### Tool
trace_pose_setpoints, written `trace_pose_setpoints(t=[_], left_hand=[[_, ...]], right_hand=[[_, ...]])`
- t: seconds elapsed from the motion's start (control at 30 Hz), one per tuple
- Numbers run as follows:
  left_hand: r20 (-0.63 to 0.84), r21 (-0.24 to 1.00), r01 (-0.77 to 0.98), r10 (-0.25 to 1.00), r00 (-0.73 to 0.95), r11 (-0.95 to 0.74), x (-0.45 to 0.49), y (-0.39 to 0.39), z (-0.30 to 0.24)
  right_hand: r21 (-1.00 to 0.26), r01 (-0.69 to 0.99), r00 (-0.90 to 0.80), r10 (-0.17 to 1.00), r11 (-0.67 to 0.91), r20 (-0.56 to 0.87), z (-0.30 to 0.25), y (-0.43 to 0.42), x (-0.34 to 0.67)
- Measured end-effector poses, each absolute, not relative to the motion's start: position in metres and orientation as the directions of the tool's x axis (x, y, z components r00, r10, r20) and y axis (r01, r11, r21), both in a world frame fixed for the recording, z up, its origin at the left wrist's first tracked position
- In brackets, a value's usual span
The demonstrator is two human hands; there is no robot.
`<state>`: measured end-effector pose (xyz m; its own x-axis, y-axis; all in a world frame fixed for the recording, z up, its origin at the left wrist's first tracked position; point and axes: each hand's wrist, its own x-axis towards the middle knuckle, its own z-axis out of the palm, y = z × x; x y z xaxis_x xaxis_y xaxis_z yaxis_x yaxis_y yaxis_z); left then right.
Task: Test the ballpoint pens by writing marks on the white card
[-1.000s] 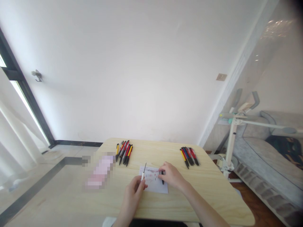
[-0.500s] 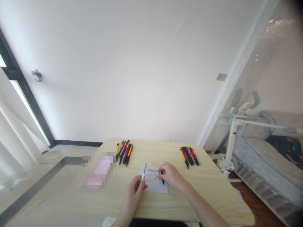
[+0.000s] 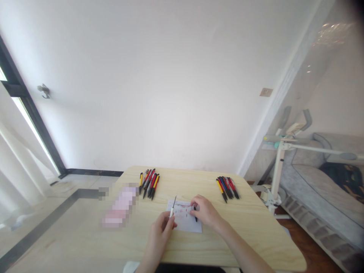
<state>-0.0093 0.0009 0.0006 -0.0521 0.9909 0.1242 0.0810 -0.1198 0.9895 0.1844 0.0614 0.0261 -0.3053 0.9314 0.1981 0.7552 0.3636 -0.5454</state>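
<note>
At the front middle of the table, my left hand (image 3: 163,225) is closed on a slim white pen part (image 3: 172,211) with a thin dark rod, likely a refill, pointing up and away from me. My right hand (image 3: 206,210) pinches a short black pen piece (image 3: 195,214) between thumb and fingers, over the right side of a white sheet of paper (image 3: 186,225). Red and dark scribbles and a few small dark bits show on the sheet; I cannot tell whether the bits are marks or loose parts. The two held pieces are apart.
A group of several pens (image 3: 149,185) lies at the back left of the wooden table (image 3: 182,180), another group of pens (image 3: 227,187) at the back right. A blurred pink item (image 3: 122,206) rests on the left. A white exercise machine (image 3: 278,170) and grey sofa (image 3: 327,178) stand to the right.
</note>
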Motion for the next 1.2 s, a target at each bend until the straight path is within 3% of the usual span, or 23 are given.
trace_pose_setpoints(t=[0.8,1.2], left_hand=[[0.152,0.982,0.114,0.988,-0.031,-0.148,-0.011,0.002,-0.003],[0.151,0.981,0.132,0.988,-0.037,-0.145,-0.011,0.002,-0.004]], right_hand=[[-0.728,0.577,-0.269,0.928,0.370,0.259,0.027,0.052,0.181],[-0.612,0.657,-0.300,0.897,0.441,0.324,0.025,0.050,0.180]])
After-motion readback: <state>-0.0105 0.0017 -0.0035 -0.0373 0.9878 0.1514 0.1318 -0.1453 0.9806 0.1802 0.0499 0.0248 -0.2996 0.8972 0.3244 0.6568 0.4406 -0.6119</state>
